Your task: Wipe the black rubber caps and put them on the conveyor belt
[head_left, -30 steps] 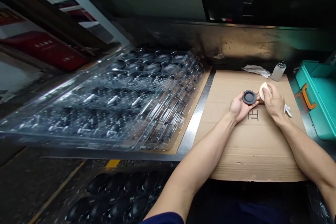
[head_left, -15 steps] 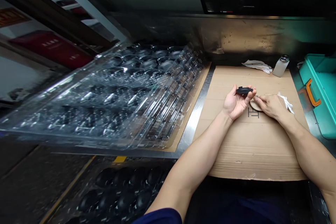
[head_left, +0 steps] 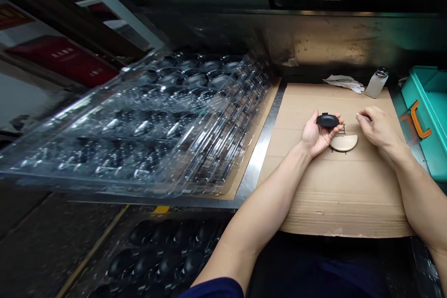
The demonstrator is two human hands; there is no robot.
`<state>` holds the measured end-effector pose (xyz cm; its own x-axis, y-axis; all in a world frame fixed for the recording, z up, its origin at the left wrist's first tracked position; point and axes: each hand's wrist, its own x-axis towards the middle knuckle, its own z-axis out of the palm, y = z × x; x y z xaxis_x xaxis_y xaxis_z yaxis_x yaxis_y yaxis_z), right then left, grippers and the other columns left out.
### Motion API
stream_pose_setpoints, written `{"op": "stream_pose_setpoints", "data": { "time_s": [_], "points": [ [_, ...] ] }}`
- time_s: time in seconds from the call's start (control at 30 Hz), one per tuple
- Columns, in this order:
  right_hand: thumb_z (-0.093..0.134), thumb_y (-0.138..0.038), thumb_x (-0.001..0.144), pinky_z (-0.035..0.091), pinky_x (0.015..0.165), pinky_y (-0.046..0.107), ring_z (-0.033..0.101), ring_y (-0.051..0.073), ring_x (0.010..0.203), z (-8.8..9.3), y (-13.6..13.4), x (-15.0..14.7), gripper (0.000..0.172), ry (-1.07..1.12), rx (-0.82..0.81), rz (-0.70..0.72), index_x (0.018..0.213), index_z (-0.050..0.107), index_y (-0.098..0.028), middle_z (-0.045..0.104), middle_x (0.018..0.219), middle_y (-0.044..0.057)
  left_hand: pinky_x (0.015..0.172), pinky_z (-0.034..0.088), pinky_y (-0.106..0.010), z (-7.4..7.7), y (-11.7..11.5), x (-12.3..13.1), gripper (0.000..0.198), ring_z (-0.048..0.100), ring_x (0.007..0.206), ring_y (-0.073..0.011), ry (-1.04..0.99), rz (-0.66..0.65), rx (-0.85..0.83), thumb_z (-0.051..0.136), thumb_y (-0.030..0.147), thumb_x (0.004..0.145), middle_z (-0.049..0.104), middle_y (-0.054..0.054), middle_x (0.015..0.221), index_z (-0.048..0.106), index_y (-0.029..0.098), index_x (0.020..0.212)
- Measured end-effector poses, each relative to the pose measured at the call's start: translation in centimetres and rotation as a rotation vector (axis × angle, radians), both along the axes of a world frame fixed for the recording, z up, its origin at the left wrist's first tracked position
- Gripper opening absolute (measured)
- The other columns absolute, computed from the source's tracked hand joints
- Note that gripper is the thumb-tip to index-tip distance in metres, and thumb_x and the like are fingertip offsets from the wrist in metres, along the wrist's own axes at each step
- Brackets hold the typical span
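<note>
My left hand (head_left: 314, 136), palm up, holds a small black oval plastic part (head_left: 328, 121) with a tab on its far edge; its fingers curl around the rim. My right hand (head_left: 377, 126) is off to the right, apart from the black part, with thumb and fingers pinched together. A bit of white cloth (head_left: 362, 117) shows at its fingertips; the rest is hidden. A beige half-round piece (head_left: 344, 143) lies between the hands on the cardboard sheet (head_left: 335, 191), over some dark printed marks.
Stacked clear plastic trays (head_left: 139, 125) holding dark round parts stand on the left. More black parts (head_left: 164, 260) sit lower down. Toward the back are a white glove or cloth (head_left: 344, 83) and a pump bottle (head_left: 377, 83). A teal box (head_left: 424, 125) with an orange handle stands at right.
My right hand has moved right and up, off the beige piece, uncovering it. The white cloth seen beside that hand has moved with it. In my left hand the black part is tilted to show its face.
</note>
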<state>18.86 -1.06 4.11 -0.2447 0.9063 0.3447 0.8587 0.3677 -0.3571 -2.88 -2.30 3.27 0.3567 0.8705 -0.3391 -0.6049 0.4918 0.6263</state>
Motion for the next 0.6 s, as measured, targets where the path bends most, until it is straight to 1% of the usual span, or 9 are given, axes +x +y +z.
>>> {"op": "stream_pose_setpoints", "data": {
  "time_s": [0.07,0.1,0.17,0.2,0.3,0.37,0.5,0.6],
  "points": [
    [0.050,-0.038,0.101,0.049,0.084,0.036,0.064,0.025,0.092,0.4,-0.8,-2.0,0.027,0.114,0.053,0.152,0.103,0.071,-0.022,0.070,0.101,0.011,0.056,0.057,-0.024,-0.7,-0.3,0.8,0.082,0.068,0.060,-0.0147,0.144,-0.061,0.049,0.021,0.076,0.102,0.075,-0.013,0.082,0.072,0.011,0.098],
    [0.048,-0.037,0.102,0.049,0.084,0.035,0.064,0.024,0.091,0.5,-1.3,-2.9,0.027,0.135,0.065,0.203,0.103,0.071,-0.022,0.069,0.100,0.011,0.051,0.054,-0.024,-1.1,-0.4,1.3,0.084,0.064,0.053,-0.0139,0.215,-0.087,0.090,0.022,0.079,0.100,0.072,-0.011,0.072,0.072,0.012,0.095],
    [0.045,-0.035,0.103,0.049,0.082,0.033,0.064,0.023,0.090,0.4,-2.0,-4.2,0.029,0.110,0.063,0.254,0.104,0.071,-0.021,0.068,0.100,0.010,0.046,0.050,-0.024,-1.9,-0.7,2.0,0.085,0.058,0.044,-0.0134,0.322,-0.109,0.181,0.023,0.083,0.098,0.066,-0.006,0.058,0.072,0.013,0.089],
    [0.044,-0.034,0.104,0.049,0.082,0.033,0.063,0.023,0.091,0.2,-2.3,-4.6,0.030,0.077,0.063,0.249,0.104,0.071,-0.021,0.067,0.100,0.011,0.046,0.049,-0.025,-2.2,-0.9,2.3,0.085,0.058,0.043,-0.0138,0.354,-0.105,0.222,0.024,0.084,0.097,0.064,-0.005,0.055,0.072,0.014,0.087],
    [0.044,-0.031,0.104,0.047,0.083,0.033,0.063,0.025,0.095,-0.2,-2.7,-4.9,0.029,-0.018,0.064,0.170,0.102,0.072,-0.021,0.067,0.099,0.011,0.048,0.051,-0.027,-2.8,-1.1,2.5,0.086,0.063,0.048,-0.0170,0.401,-0.066,0.294,0.024,0.085,0.097,0.065,-0.006,0.054,0.074,0.016,0.084],
    [0.045,-0.029,0.103,0.047,0.083,0.033,0.063,0.025,0.095,-0.3,-2.8,-4.9,0.029,-0.030,0.055,0.143,0.100,0.073,-0.022,0.068,0.098,0.010,0.050,0.052,-0.029,-2.8,-1.1,2.3,0.086,0.066,0.051,-0.0188,0.448,-0.055,0.315,0.024,0.085,0.096,0.066,-0.007,0.054,0.075,0.017,0.083],
    [0.045,-0.028,0.102,0.048,0.085,0.032,0.064,0.023,0.094,-0.1,-2.7,-4.6,0.031,0.009,0.042,0.178,0.100,0.075,-0.022,0.070,0.100,0.010,0.050,0.051,-0.028,-2.2,-1.4,1.9,0.087,0.062,0.045,-0.0165,0.578,-0.081,0.362,0.023,0.084,0.097,0.064,-0.007,0.051,0.071,0.017,0.071],
    [0.049,-0.028,0.100,0.048,0.080,0.031,0.064,0.022,0.086,0.3,-2.5,-4.0,0.030,0.027,0.006,0.193,0.096,0.077,-0.022,0.071,0.091,0.008,0.050,0.050,-0.025,-1.8,-1.6,1.9,0.088,0.061,0.043,-0.0141,0.627,-0.109,0.402,0.020,0.083,0.098,0.065,-0.007,0.052,0.067,0.017,0.066]
  ]
}}
